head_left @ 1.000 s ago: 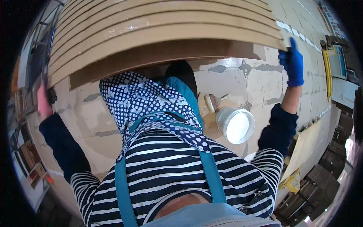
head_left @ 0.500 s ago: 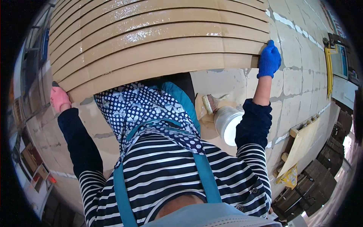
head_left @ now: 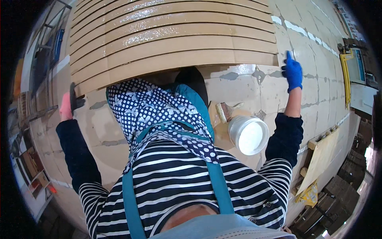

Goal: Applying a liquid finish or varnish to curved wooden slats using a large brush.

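A stack of overlapping tan cardboard-like strips (head_left: 167, 55) lies across the top of the view, with wet, shiny patches on several of them. At its near left corner is my left hand (head_left: 69, 105) in a pink glove with a dark palm, thumb and fingers apart, holding nothing. Just off the right end of the strips, my right hand (head_left: 293, 73) in a blue glove has its fingers apart, a finger pointing forward, with nothing in it. Between my body and my right arm stands a white bucket (head_left: 234, 133) of white liquid. A flat paintbrush (head_left: 225, 112) lies beside it.
The floor (head_left: 238, 91) is pale, with grey patched joints. At the right, a wooden panel (head_left: 318, 159) leans near dark stacked pieces (head_left: 338, 199), and a yellow frame (head_left: 345, 79) stands farther off. Metal racking (head_left: 43, 63) stands at the far left.
Both hands have come off the near corners of the strips. My right hand has moved outward to the right and opened; my left has drawn back slightly and spread its fingers.
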A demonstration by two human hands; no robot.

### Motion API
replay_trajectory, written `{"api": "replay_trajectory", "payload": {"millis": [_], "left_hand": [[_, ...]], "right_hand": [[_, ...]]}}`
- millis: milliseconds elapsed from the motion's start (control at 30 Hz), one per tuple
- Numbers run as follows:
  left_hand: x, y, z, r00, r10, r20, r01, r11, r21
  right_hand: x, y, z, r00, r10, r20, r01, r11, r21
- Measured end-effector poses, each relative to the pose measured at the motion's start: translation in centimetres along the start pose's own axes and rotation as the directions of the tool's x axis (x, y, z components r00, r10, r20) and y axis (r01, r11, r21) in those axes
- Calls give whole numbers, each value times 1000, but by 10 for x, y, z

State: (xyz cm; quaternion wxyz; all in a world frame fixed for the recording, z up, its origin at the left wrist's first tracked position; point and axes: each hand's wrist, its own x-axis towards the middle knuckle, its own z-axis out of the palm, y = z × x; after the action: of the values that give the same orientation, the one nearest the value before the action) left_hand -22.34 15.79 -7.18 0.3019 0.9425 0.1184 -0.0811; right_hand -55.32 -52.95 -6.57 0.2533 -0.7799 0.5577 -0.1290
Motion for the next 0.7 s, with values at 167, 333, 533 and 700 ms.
{"api": "replay_trajectory", "payload": {"millis": [167,333,533,700], "left_hand": [[7,9,-12,986,-108,131,79,976,205],[5,39,-49,921,-207,331,119,956,268],[52,-66,15,788,425,-446,-615,576,-538],[28,-36,45,831,390,-397,-459,884,-91]], "right_hand": [[-25,-9,14,911,-301,282,395,834,-385],[-16,-1,19,827,-553,102,551,760,-346],[-4,6,49,549,-711,-439,790,613,-6],[11,9,79,788,-337,-515,531,795,294]]}}
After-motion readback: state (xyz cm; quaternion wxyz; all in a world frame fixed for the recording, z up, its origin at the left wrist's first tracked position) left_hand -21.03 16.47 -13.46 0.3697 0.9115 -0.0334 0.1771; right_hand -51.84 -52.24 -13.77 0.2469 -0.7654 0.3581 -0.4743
